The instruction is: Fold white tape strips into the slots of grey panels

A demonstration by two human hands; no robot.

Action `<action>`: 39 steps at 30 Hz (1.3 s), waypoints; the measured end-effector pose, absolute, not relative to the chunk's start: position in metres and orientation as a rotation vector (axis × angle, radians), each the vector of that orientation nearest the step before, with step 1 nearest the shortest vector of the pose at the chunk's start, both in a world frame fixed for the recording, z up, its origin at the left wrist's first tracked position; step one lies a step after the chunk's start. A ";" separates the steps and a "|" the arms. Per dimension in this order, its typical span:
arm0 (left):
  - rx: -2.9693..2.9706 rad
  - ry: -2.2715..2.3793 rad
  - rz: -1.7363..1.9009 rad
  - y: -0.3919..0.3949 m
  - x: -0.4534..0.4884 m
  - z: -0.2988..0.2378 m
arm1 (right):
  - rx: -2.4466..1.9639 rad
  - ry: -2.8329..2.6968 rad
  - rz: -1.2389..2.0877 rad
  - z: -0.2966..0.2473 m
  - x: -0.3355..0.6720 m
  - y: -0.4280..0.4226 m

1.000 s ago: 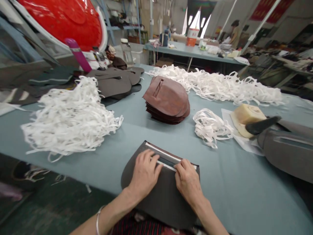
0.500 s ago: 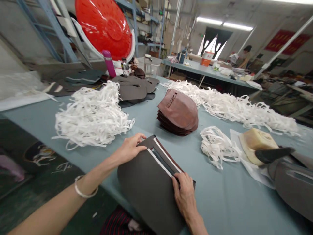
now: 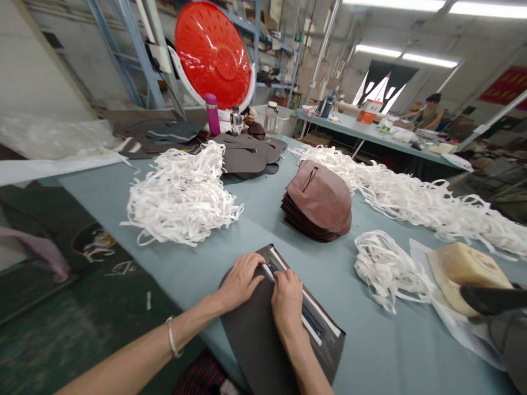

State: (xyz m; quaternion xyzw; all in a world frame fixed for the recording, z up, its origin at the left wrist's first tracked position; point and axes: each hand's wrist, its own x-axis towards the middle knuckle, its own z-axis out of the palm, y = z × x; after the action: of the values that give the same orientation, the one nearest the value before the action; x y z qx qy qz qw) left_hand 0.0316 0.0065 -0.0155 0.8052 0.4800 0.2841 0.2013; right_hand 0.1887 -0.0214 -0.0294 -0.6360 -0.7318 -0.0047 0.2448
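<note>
A dark grey panel (image 3: 257, 334) with rounded sides lies at the table's near edge. Two white strips (image 3: 312, 327) run along a long slot (image 3: 310, 315) in it, and a thin reddish-brown edge shows beyond the outer strip. My left hand (image 3: 241, 281) rests on the panel's upper left part, fingers extended and thumb apart, tips by the slot's far end. Close beside it, my right hand (image 3: 287, 302) has its fingers bent and pressed together at the slot's edge. Its fingertips are partly hidden. Beyond the panel sits a stack of brown leather-like pieces (image 3: 323, 192), the top one slotted.
White strips lie in a big heap (image 3: 185, 197) at left, a small tangle (image 3: 381, 269) at right and a long pile (image 3: 432, 203) behind. A yellowish foam block (image 3: 469, 274) stands at right. Grey cut pieces (image 3: 242, 156) and a purple bottle (image 3: 212, 114) are further back.
My right hand has moved from the slot's near end up to its far end, beside my left hand. The slot looks narrower. My view has shifted, so the surroundings sit further right.
</note>
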 end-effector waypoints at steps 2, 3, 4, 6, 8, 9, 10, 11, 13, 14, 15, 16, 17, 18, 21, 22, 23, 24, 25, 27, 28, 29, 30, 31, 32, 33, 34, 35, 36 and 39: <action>2.307 1.308 0.759 0.006 0.032 -0.015 | -1.732 -2.029 0.020 -0.029 0.182 -0.015; 2.331 1.291 0.737 0.006 0.032 -0.015 | -1.735 -2.042 0.032 -0.029 0.180 -0.014; 2.349 1.277 0.717 0.006 0.033 -0.016 | -1.737 -2.055 0.041 -0.029 0.180 -0.014; 2.371 1.254 0.683 0.006 0.033 -0.018 | -1.738 -2.079 0.046 -0.028 0.179 -0.014; 2.388 1.237 0.667 0.007 0.033 -0.019 | -1.730 -2.096 0.040 -0.027 0.178 -0.014; 2.395 1.232 0.662 0.007 0.033 -0.019 | -1.722 -2.105 0.034 -0.027 0.177 -0.014; 2.403 1.227 0.660 0.007 0.033 -0.019 | -1.712 -2.119 0.027 -0.025 0.176 -0.013; 2.409 1.225 0.662 0.007 0.033 -0.019 | -1.703 -2.137 0.021 -0.024 0.175 -0.013; 2.425 1.229 0.668 0.006 0.033 -0.017 | -1.683 -2.184 0.006 -0.021 0.175 -0.017; 2.438 1.229 0.670 0.006 0.033 -0.017 | -1.674 -2.209 -0.002 -0.020 0.177 -0.021; 2.458 1.225 0.670 0.005 0.033 -0.017 | -1.668 -2.234 -0.008 -0.019 0.182 -0.027; 2.482 1.215 0.670 0.004 0.033 -0.017 | -1.662 -2.251 -0.018 -0.020 0.188 -0.035; 2.508 1.202 0.668 0.004 0.033 -0.017 | -1.655 -2.259 -0.030 -0.021 0.196 -0.044; 2.532 1.190 0.669 0.004 0.033 -0.018 | -1.646 -2.259 -0.044 -0.022 0.205 -0.054; 2.575 1.181 0.663 0.004 0.033 -0.021 | -1.631 -2.226 -0.085 -0.027 0.228 -0.076; 2.583 1.187 0.656 0.004 0.033 -0.021 | -1.638 -2.212 -0.084 -0.028 0.231 -0.079; 2.593 1.193 0.648 0.004 0.032 -0.021 | -1.651 -2.202 -0.078 -0.028 0.231 -0.079; 2.606 1.195 0.641 0.004 0.033 -0.022 | -1.667 -2.195 -0.069 -0.027 0.226 -0.076; 2.620 1.194 0.633 0.004 0.033 -0.022 | -1.683 -2.197 -0.060 -0.026 0.219 -0.071; 2.654 1.183 0.617 0.003 0.033 -0.022 | -1.723 -2.212 -0.066 -0.021 0.200 -0.057; 2.672 1.175 0.610 0.002 0.033 -0.022 | -1.747 -2.222 -0.081 -0.019 0.191 -0.051; 2.688 1.169 0.602 0.002 0.033 -0.022 | -1.767 -2.231 -0.099 -0.017 0.185 -0.047; 2.700 1.168 0.597 0.002 0.033 -0.022 | -1.779 -2.239 -0.115 -0.016 0.181 -0.045; 2.709 1.170 0.593 0.002 0.034 -0.022 | -1.780 -2.248 -0.129 -0.016 0.182 -0.046; 2.713 1.173 0.591 0.002 0.034 -0.022 | -1.771 -2.259 -0.139 -0.016 0.186 -0.051; 2.713 1.175 0.590 0.002 0.034 -0.023 | -1.754 -2.272 -0.149 -0.018 0.194 -0.058; 2.712 1.176 0.592 0.002 0.034 -0.023 | -1.733 -2.282 -0.164 -0.019 0.205 -0.068; 2.711 1.174 0.596 0.002 0.034 -0.024 | -1.713 -2.289 -0.182 -0.021 0.218 -0.080; 2.713 1.166 0.603 0.003 0.034 -0.025 | -1.694 -2.294 -0.198 -0.023 0.231 -0.092; 2.722 1.141 0.620 0.003 0.034 -0.026 | -1.641 -2.299 -0.224 -0.024 0.265 -0.127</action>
State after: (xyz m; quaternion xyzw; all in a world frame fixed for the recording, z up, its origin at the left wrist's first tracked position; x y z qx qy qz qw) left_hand 0.0336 0.0034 -0.0264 0.9008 0.3775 0.2051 0.0627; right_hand 0.2647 -0.1270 -0.0238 -0.5723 -0.8017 -0.0780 0.1534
